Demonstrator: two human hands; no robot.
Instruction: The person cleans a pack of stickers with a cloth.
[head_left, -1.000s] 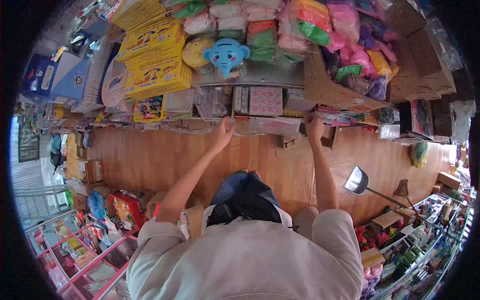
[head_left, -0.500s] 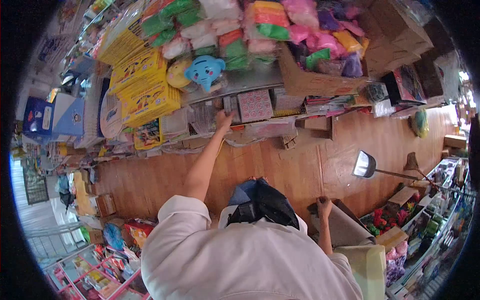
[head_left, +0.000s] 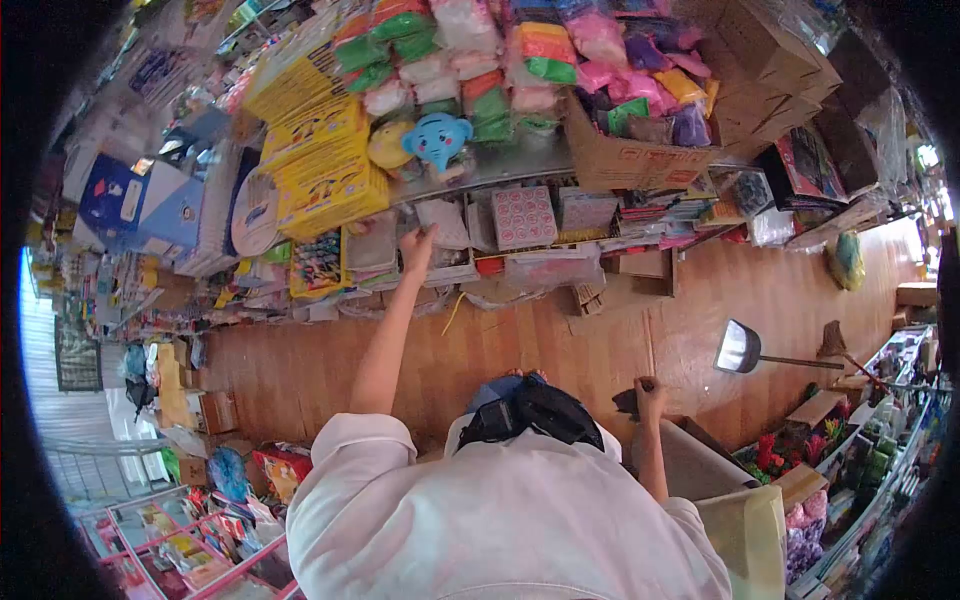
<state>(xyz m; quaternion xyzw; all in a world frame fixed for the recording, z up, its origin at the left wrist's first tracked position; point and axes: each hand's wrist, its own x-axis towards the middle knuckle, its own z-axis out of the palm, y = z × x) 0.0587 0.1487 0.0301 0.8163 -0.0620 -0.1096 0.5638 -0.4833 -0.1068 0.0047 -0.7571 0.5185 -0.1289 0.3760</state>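
My left hand (head_left: 418, 248) reaches out to the shelf of flat goods. Its fingers are closed at the near edge of a whitish packet (head_left: 443, 222), which lies slightly tilted among clear-wrapped packs. Right of that packet is a box with a grid of red round prints (head_left: 523, 217). Low on the right, over the floor, my right hand (head_left: 650, 397) is closed around a small dark item (head_left: 626, 402), too small to identify. A blue elephant-faced toy (head_left: 438, 140) sits above the left hand, beside stacked yellow boxes (head_left: 325, 180).
A cardboard box (head_left: 640, 162) of colourful bags stands on the shelf. A long-handled dustpan (head_left: 737, 347) is on the wooden floor (head_left: 560, 340) to the right. Pink-edged trays (head_left: 150, 545) are at lower left, and shelves with artificial flowers (head_left: 775, 455) at lower right.
The view has shifted a little. My left hand has moved left along the shelf and is now at the whitish packet. The dark item at my right hand shows more clearly.
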